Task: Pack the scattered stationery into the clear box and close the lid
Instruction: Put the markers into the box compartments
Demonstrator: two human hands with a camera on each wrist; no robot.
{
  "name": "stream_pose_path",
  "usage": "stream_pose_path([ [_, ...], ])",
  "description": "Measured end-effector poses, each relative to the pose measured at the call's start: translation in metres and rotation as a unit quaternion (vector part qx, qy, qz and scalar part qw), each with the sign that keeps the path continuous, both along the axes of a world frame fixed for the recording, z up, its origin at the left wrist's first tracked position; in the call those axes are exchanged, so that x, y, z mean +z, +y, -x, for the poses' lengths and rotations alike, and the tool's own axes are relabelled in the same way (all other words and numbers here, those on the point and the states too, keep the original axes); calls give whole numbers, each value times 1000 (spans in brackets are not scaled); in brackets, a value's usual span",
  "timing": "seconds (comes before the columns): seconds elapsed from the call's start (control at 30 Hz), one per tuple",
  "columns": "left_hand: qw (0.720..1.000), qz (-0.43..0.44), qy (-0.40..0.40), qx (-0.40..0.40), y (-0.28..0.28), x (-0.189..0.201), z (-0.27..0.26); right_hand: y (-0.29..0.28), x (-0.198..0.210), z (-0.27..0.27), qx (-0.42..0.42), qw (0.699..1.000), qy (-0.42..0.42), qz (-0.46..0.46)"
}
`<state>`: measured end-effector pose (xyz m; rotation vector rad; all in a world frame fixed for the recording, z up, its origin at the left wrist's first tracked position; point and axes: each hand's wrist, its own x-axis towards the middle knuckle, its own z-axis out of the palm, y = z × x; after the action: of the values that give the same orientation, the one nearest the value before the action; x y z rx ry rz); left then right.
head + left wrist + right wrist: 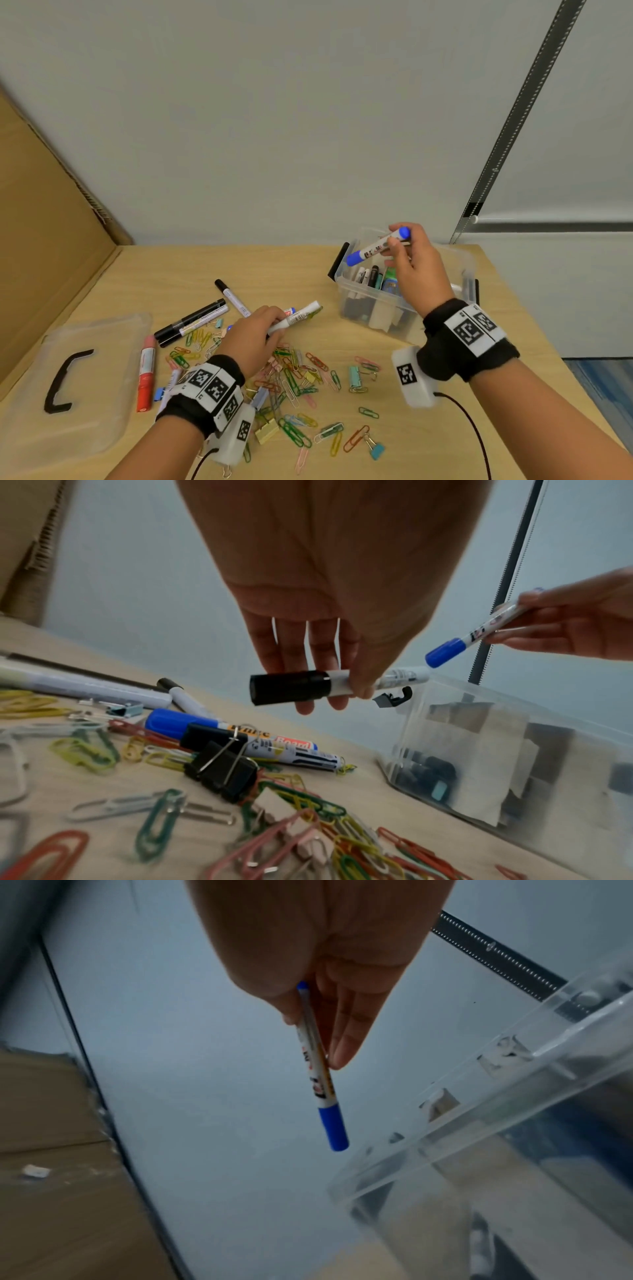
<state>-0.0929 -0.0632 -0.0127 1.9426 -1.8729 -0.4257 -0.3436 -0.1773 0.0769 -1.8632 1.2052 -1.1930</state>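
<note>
The clear box [356, 310] stands open at the right of the table, with markers and other items inside. Above it my right hand [409, 255] pinches a blue-capped white marker [375, 247], cap end pointing left and down; the right wrist view shows that marker [316, 1069] over the box rim [479, 1102]. My left hand [255, 330] grips a white marker with a black cap [294, 687], lifted a little above the pile of coloured paper clips [294, 380]. More markers [191, 320] and a red marker [146, 373] lie on the table.
The clear lid with a black handle [65, 380] lies flat at the left. A cardboard panel [44, 219] stands along the left edge. A blue whiteboard marker [240, 737] and a black binder clip [222, 772] lie under my left hand. A cable [476, 431] runs by my right wrist.
</note>
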Motion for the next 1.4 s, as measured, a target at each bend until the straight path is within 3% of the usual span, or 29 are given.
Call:
stream_pose_path([
  [0.17, 1000, 3, 5, 5, 1, 0, 3, -39, -8, -12, -62, 996, 53, -34],
  [0.33, 1000, 19, -7, 0, 1, -2, 3, -78, -15, -33, -53, 960, 222, -159],
  [0.43, 1000, 17, -16, -2, 1, -2, 2, -87, -7, -42, -26, 918, 356, -174],
  [0.5, 1000, 15, -11, -3, 2, -3, 2, -84, 3, -46, 15, 872, 454, -182],
  [0.57, 1000, 14, -5, -1, 3, -2, 3, -82, 7, -48, 48, 838, 507, -195],
  [0.67, 1000, 9, -2, 3, 6, 0, 5, -83, 4, -44, 37, 865, 454, -209],
  [0.73, 1000, 5, 4, 8, 8, 1, 6, -78, 1, -35, 7, 905, 372, -205],
  [0.8, 1000, 12, 18, 11, 10, 1, 9, -67, -3, -21, -23, 951, 270, -149],
  [0.87, 999, 26, 43, 12, 12, 2, 14, -49, -11, 2, -53, 968, 235, -76],
  [0.97, 996, 53, 77, 13, 7, 12, 32, -29, -33, 41, -127, 934, 332, -17],
  [1.1, 995, 74, 69, 3, -17, 44, 74, -20, -57, 66, -167, 889, 417, -88],
  [1.27, 997, 45, -65, -13, -77, 71, 128, -20, -60, 65, -162, 880, 438, -82],
  [1.4, 982, -76, -174, -11, -125, 74, 154, -18, -58, 64, -158, 879, 443, -77],
])
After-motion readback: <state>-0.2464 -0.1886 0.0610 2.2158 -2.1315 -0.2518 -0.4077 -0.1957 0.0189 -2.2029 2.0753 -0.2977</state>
